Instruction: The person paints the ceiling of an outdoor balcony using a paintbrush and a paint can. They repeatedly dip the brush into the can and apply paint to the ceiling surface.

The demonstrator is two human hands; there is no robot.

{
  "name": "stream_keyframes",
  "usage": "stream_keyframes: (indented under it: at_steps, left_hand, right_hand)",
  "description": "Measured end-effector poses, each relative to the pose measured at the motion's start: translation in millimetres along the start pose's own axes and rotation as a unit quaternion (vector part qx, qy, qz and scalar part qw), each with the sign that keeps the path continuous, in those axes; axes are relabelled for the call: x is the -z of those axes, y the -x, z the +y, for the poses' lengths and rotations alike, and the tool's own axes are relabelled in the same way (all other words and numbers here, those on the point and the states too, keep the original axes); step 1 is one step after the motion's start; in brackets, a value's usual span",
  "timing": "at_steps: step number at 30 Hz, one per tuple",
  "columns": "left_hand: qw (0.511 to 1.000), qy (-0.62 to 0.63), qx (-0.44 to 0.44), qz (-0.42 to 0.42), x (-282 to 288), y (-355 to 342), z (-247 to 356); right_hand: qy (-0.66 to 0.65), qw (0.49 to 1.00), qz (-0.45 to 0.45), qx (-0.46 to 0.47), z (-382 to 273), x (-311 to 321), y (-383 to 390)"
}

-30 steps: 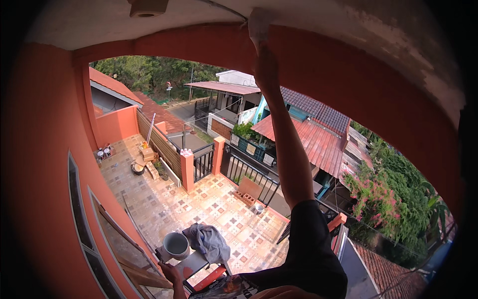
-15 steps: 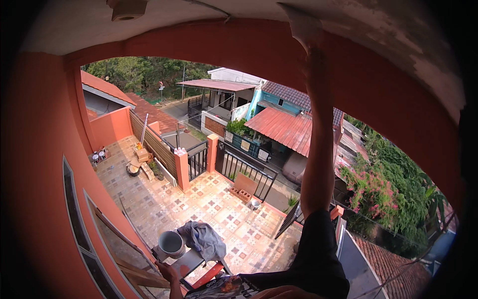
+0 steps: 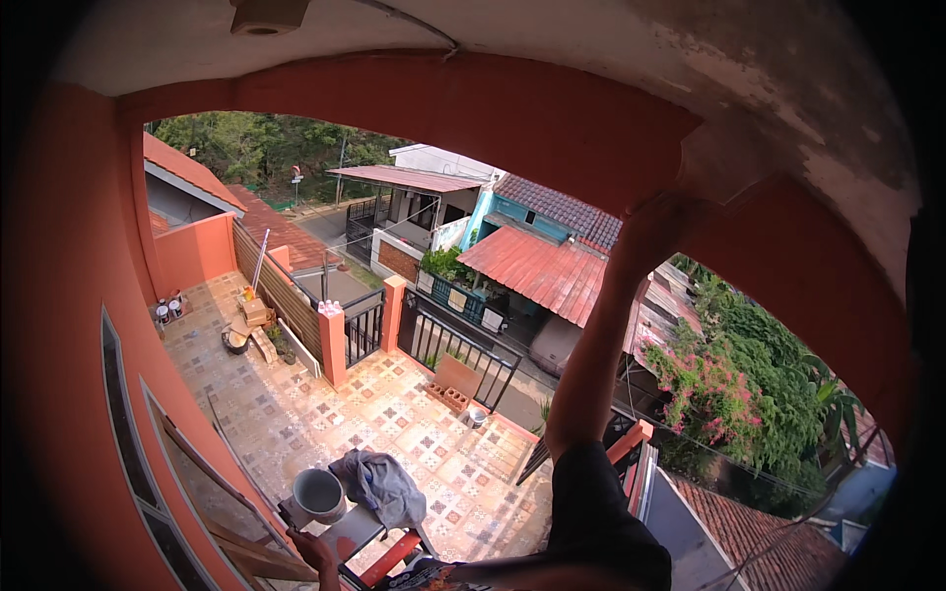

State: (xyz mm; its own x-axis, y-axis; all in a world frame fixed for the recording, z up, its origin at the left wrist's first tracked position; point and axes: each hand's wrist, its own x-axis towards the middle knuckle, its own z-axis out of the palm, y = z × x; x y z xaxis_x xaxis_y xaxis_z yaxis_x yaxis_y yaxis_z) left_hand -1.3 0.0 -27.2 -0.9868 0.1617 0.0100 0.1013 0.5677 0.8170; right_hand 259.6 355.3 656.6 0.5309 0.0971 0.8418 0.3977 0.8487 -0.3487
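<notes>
My right arm reaches up to the red-brown beam. My right hand is closed around what looks like a broad putty knife. Its pale, flaring blade lies over the beam, near the patchy ceiling; the handle is hidden in my hand. Low on the left, my left hand has its fingers bent beside the ladder top, around something dark that I cannot make out. A grey bucket stands by that hand, and a grey cloth is draped next to it.
I am high above a tiled patio. An orange wall with windows runs along my left. Below are a black gate, hollow bricks, a small white bucket and paint cans. A ceiling fixture hangs upper left.
My right hand has come down from the ceiling edge and a little right, bringing the blade onto the beam. The view has shifted slightly right; my left hand stays by the ladder top.
</notes>
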Motion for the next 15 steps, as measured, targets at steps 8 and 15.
stream_keyframes:
  at_steps: [8, 15]
  left_hand:
    - [0.999, 0.045, 0.008, 0.009, -1, 3, 1]
    - [1.0, 0.01, 0.022, -0.001, 3, 4, 2]
  right_hand:
    - [0.113, 0.943, 0.014, 0.312, 21, -125, 26]
    - [0.054, 0.986, 0.004, 0.16, 4, -205, 66]
